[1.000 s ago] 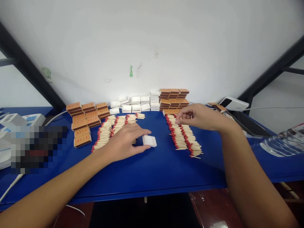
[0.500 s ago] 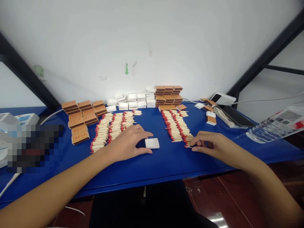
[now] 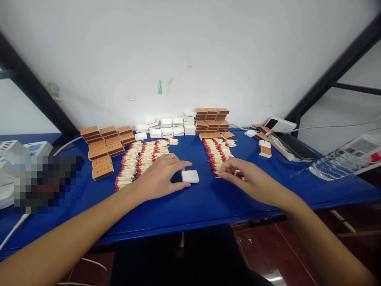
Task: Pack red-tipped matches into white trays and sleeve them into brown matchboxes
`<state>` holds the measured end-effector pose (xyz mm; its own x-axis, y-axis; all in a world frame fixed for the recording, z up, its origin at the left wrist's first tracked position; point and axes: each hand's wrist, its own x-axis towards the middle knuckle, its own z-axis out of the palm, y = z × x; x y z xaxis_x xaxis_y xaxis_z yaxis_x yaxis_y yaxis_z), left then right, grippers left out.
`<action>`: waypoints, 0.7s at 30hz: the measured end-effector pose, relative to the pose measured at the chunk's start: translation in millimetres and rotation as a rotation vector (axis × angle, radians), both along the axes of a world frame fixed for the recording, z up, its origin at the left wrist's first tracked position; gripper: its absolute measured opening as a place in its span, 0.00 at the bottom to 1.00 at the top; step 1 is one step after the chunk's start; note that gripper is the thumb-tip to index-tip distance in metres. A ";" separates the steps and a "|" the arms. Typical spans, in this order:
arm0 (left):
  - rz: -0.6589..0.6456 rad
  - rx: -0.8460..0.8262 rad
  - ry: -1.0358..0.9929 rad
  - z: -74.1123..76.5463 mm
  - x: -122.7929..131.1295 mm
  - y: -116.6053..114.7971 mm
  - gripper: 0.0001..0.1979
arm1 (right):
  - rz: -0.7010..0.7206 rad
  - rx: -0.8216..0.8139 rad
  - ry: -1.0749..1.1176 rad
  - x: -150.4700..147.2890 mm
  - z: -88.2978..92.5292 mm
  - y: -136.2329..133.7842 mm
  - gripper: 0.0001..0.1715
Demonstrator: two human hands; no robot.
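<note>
A small white matchbox tray (image 3: pixel 190 176) lies on the blue table between my hands. My left hand (image 3: pixel 162 176) rests at its left side, thumb and index finger spread around it, with a gap on the index side. Two rows of red-tipped matches (image 3: pixel 212 153) lie right of the tray. Over their near end is my right hand (image 3: pixel 247 176), its thumb and fingers pinched together; whatever is between the fingertips is hidden. Left of the tray, more rows of matches (image 3: pixel 131 167) reach partly under my left hand.
Orange matchboxes (image 3: pixel 102 171) are stacked at the left, with another stack of matchboxes (image 3: pixel 212 125) against the wall. White trays (image 3: pixel 166 132) are piled between them. To the right are a white device (image 3: pixel 279 124), a black open case (image 3: pixel 294 147) and a clear plastic bottle (image 3: pixel 336 163).
My right hand has moved left along the near end of the match rows, its fingers still pinched. My left hand and the tray have hardly moved.
</note>
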<state>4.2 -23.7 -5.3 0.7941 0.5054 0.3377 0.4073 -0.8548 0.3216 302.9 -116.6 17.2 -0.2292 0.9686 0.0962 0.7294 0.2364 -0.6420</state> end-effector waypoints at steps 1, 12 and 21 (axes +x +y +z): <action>0.009 0.001 -0.007 -0.3 0.0 0.5 0.27 | 0.028 0.001 0.029 -12.8 1.1 7.2 0.18; 0.067 -0.053 -0.021 -0.6 -2.1 6.2 0.35 | 0.173 0.091 -0.105 -62.8 -16.1 47.5 0.11; 0.044 -0.037 -0.021 -2.5 -2.7 7.1 0.35 | 0.156 0.160 -0.169 -53.3 -1.3 45.2 0.11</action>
